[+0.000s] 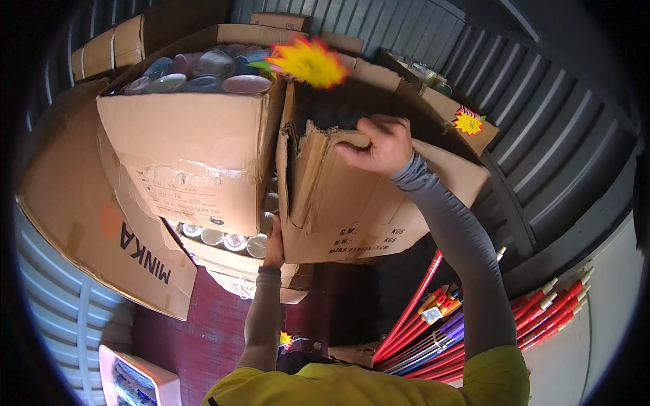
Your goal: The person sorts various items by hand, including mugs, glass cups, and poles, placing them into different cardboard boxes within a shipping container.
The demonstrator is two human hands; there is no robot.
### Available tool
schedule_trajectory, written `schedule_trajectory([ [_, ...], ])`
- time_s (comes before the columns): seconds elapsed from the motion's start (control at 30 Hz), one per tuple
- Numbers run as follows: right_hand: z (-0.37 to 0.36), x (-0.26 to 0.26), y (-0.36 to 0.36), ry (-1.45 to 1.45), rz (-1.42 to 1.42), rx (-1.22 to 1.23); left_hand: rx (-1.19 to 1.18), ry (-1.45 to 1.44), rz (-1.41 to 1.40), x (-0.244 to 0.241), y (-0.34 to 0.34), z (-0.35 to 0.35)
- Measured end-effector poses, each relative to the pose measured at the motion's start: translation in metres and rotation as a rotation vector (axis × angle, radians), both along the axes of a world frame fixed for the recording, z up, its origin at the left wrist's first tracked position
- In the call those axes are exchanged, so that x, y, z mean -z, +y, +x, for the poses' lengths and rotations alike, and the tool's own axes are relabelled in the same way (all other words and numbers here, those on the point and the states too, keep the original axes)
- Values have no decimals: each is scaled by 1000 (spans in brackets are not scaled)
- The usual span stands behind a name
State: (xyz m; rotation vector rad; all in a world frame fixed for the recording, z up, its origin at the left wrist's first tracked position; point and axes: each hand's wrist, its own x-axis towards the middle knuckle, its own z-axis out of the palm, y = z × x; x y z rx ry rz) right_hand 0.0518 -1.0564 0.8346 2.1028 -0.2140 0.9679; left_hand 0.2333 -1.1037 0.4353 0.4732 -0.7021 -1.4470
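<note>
An open cardboard carton point(345, 213) with a torn, creased front wall stands before me; its inside is dark. My right hand point(383, 144) grips the top edge of that wall, thumb outside. Lower down, my left hand point(274, 246) is held against the carton's left side near its bottom corner, with its fingers partly hidden in the gap. Close on the left is another carton point(188, 132), filled with rounded, shiny pieces point(213, 66) in blue, grey and pink. Below both, a lower box point(223, 264) holds several round-ended containers point(235, 241).
A starburst sign point(310, 63) stands above the cartons. A large cardboard flap point(122, 238) juts out at left. Red poles point(553, 309) lie bundled at right, beside corrugated metal walls point(558, 116). A pink bin point(165, 378) sits on the dark red floor point(198, 330).
</note>
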Motion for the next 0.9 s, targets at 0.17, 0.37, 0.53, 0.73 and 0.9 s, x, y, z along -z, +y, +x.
schedule_trajectory([
  [0.17,-16,18,-18,-49,18,28,-850,-508,-561,-56,81,-58],
  [0.37,24,-12,-61,-217,234,485,-818,-574,-433,-94,-66,15],
  [0.53,25,137,-24,-346,185,340,-1012,-776,-439,-32,-56,23],
  [0.73,-76,291,-70,-428,432,654,-927,-943,-374,-38,-64,-17],
  [0.9,-62,207,-173,-136,651,837,-1032,-1028,-78,-9,-157,-20],
])
